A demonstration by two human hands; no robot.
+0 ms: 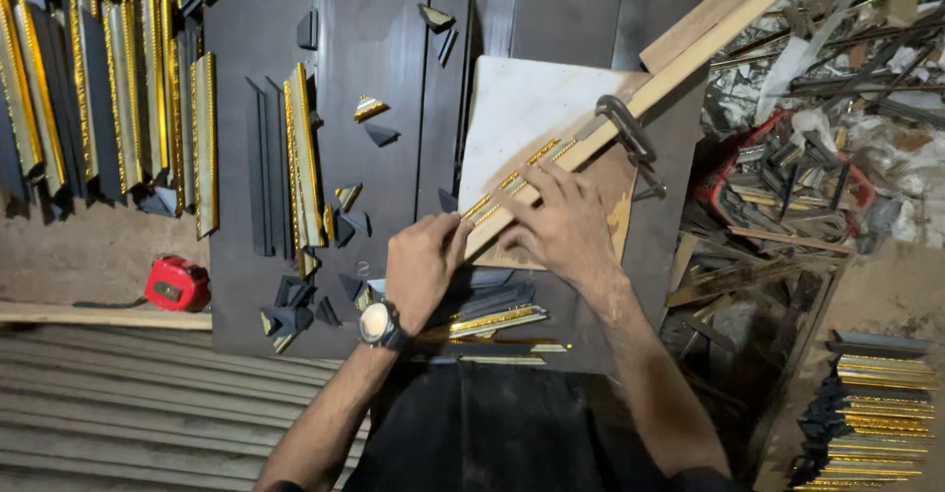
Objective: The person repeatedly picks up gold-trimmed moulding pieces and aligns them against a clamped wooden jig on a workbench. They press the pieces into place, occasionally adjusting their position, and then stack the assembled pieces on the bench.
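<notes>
Head view, hands [492,246] pressing gold moulding strip [517,179]

A dark workbench [394,79] carries gold moulding strips [303,157], black offcuts [295,305] and a pale board [522,118].

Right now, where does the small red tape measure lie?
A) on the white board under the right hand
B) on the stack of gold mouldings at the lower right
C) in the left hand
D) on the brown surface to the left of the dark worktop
D: the small red tape measure lies on the brown surface, left of the dark worktop and apart from both hands.
</notes>
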